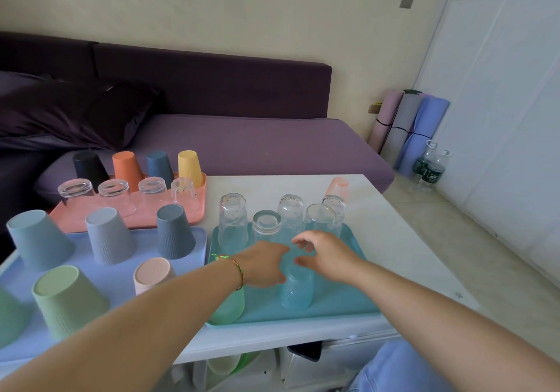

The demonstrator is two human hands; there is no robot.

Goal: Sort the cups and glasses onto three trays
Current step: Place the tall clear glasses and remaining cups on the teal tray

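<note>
Both on teal tray: my left hand and right hand, fingers spread, flank textured glass, gripping nothing. Next: close, lift.

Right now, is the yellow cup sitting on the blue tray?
No, the yellow cup stands upside down on the pink tray, in its back row beside the dark teal cup.
</note>
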